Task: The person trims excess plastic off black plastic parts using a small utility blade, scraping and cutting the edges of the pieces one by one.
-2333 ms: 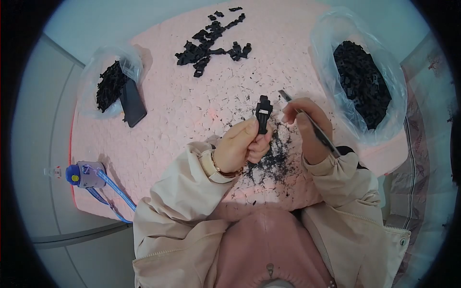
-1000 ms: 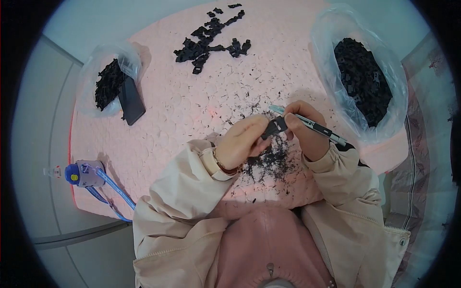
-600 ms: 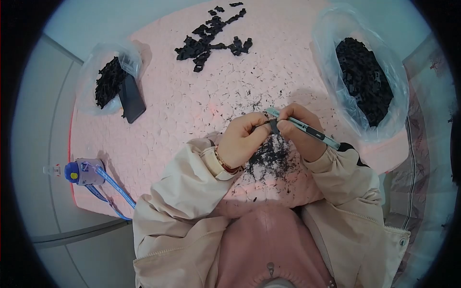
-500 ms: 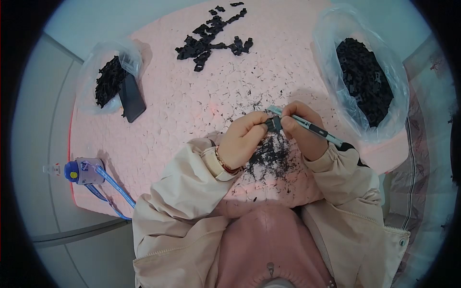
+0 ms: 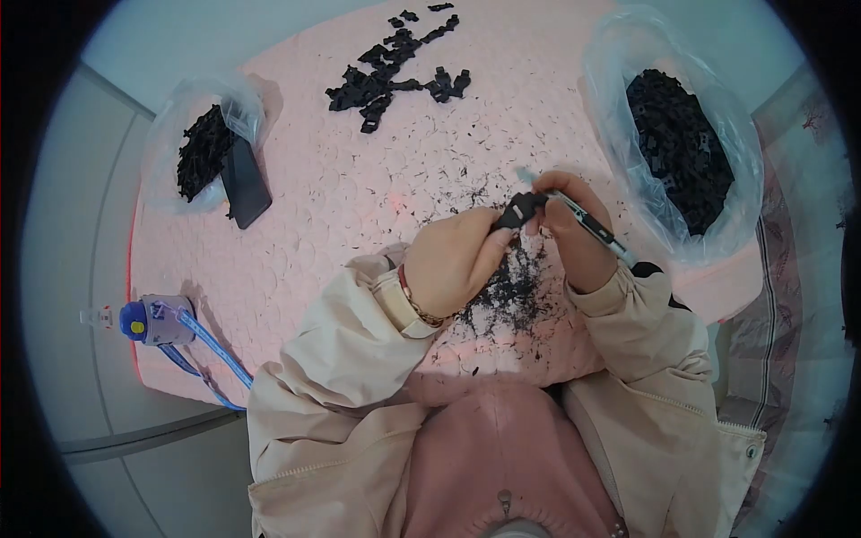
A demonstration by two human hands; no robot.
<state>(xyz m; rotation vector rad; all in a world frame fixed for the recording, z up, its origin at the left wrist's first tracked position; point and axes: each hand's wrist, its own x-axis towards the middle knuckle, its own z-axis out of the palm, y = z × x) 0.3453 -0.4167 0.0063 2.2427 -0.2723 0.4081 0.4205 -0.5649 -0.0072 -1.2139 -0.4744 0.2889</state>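
Observation:
Between the thumb and fingers of my left hand (image 5: 453, 260) is a small black plastic part (image 5: 517, 212), held over the table's near middle. My right hand (image 5: 578, 220) is closed round a utility knife (image 5: 592, 231), whose handle slants down to the right. The knife's front end points up and left, just above the part, and is blurred. My right fingertips are close to the part's right end; I cannot tell whether they touch it. Black shavings (image 5: 511, 291) lie in a dark heap below my hands.
A pink quilted cover (image 5: 314, 179) bears scattered black scraps. Loose black parts (image 5: 386, 76) lie at the back. Bags of black parts stand left (image 5: 204, 152) and right (image 5: 686, 152). A dark phone (image 5: 246, 184) leans by the left bag; a strapped bottle (image 5: 161, 321) stands at the left edge.
The black part has been turned and raised slightly, so a different face shows. My right hand and the knife have shifted a little; the knife's tip is now higher and left.

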